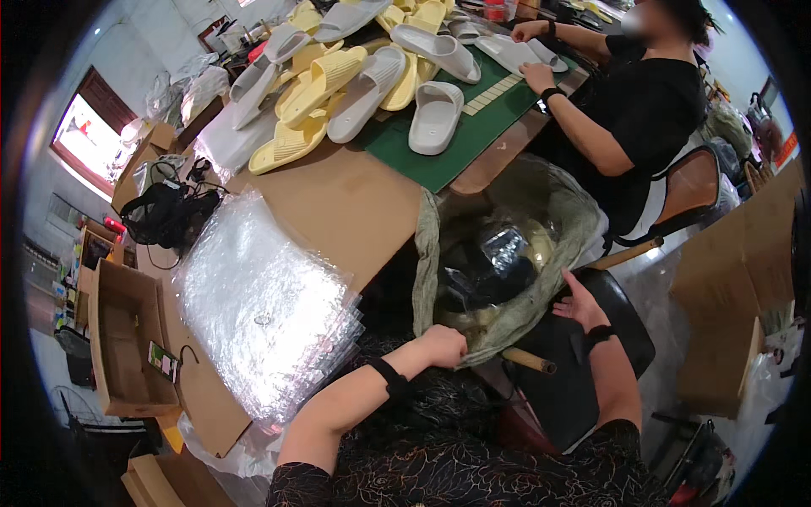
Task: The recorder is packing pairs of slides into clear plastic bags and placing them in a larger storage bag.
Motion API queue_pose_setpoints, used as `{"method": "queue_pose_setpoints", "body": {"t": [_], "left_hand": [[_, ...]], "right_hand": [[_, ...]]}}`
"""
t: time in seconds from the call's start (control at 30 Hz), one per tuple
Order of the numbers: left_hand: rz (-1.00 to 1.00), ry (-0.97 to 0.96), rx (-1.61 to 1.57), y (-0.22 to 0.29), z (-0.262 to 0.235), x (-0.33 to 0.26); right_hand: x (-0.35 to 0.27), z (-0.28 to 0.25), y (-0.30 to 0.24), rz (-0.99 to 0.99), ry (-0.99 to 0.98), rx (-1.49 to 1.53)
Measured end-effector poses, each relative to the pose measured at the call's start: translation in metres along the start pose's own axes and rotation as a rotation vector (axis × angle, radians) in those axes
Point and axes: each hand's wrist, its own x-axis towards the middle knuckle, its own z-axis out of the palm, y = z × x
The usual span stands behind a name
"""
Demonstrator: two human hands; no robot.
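A large grey-green woven sack [428, 270] gapes wide in front of me, to the right of the table corner. Inside it lie plastic-wrapped items [504, 247], some black and some pale yellow; their kind is hard to make out. My left hand [443, 346] is closed on the sack's near rim. Against the sack's right side, my right hand [581, 306] is open, its fingers stretched out and holding nothing. To the left of my left hand, a thick stack of clear plastic bags [262, 296] lies on the cardboard-covered table [338, 198].
Grey and yellow slide slippers [363, 93] are heaped on the table, partly over a green mat [418, 160]. At the right a co-worker [642, 110] handles a grey slipper. A black stool [621, 313], wooden pole [530, 361], cardboard boxes [127, 338] and phone [162, 361] stand around.
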Motion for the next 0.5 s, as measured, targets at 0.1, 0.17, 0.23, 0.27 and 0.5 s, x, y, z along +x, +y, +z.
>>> {"method": "queue_pose_setpoints", "body": {"t": [0.1, 0.17, 0.23, 0.27, 0.5], "left_hand": [[0.076, -0.095, -0.026, 0.023, -0.026, -0.023], [0.194, -0.036, -0.038, 0.033, -0.031, -0.007], [0.053, 0.069, -0.179, 0.010, -0.026, -0.035], [0.010, 0.130, -0.244, 0.009, -0.041, -0.051], [0.115, 1.072, -0.567, 0.052, -0.166, -0.182]], "right_hand": [[0.089, -0.018, 0.007, -0.117, -0.397, 0.100], [0.160, -0.103, 0.001, -0.211, -0.246, 0.019], [0.138, -0.027, -0.007, -0.194, -0.346, 0.133], [0.113, -0.005, -0.023, -0.202, -0.367, 0.279], [-0.134, 0.012, -0.153, -0.715, -0.607, 0.399]]}}
